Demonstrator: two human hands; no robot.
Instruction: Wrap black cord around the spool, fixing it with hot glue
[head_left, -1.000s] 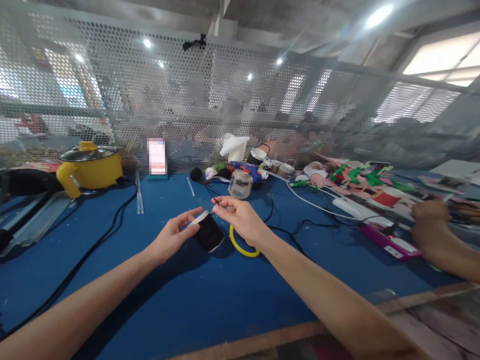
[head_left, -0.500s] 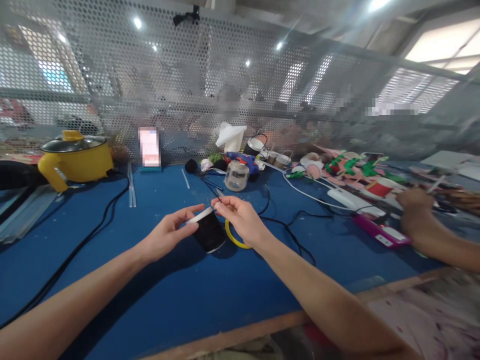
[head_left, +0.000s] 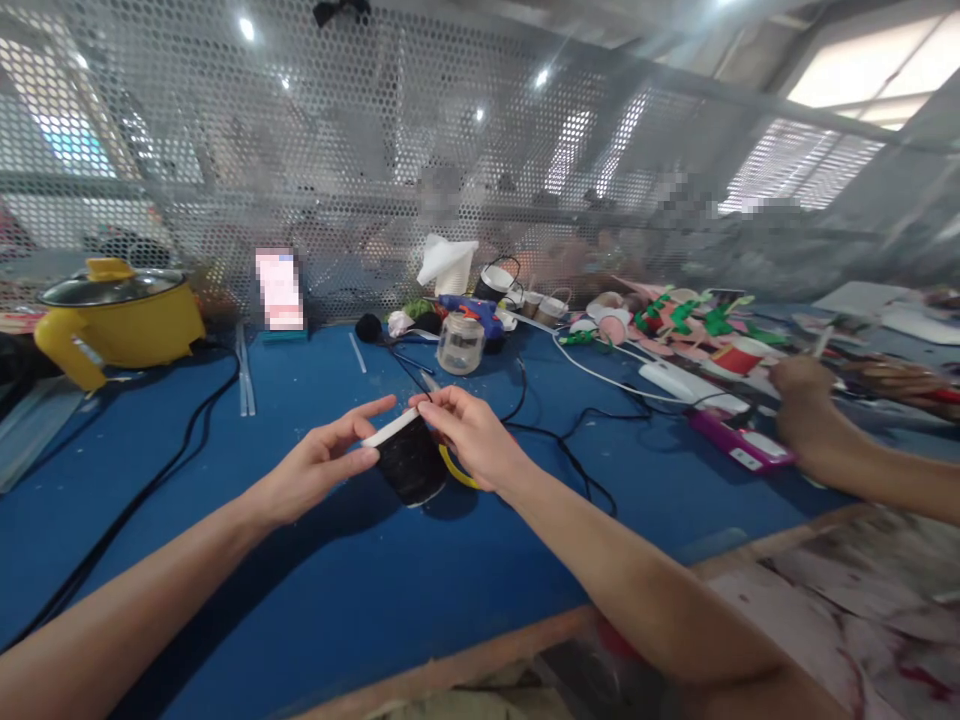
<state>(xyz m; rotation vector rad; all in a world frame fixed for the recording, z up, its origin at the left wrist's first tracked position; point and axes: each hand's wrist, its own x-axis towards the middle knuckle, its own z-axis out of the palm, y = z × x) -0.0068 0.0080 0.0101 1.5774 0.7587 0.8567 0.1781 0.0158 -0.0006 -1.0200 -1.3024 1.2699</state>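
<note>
A small black cup-shaped piece with a white rim (head_left: 411, 462) is tilted between my hands, above the blue table (head_left: 360, 590). My left hand (head_left: 330, 455) grips the left end of its rim between thumb and fingers. At the rim's right end, my right hand (head_left: 469, 430) is closed, its thumb and fingertips pinched where a thin black cord meets the rim. A yellow ring (head_left: 456, 468) lies partly hidden behind my right hand. Just beyond the fingertips shows a small pointed tip (head_left: 430, 382).
A clear jar (head_left: 460, 345) and blue glue gun (head_left: 480, 315) stand beyond my hands. At left are a yellow pot (head_left: 124, 325), glue sticks and a phone (head_left: 280, 290). A purple power strip (head_left: 739, 442), cables and another person's hand (head_left: 806, 400) are at right.
The view has shifted slightly, so most things appear further left. Both hands still hold the black cup, its rim now turned a little more toward the camera.
</note>
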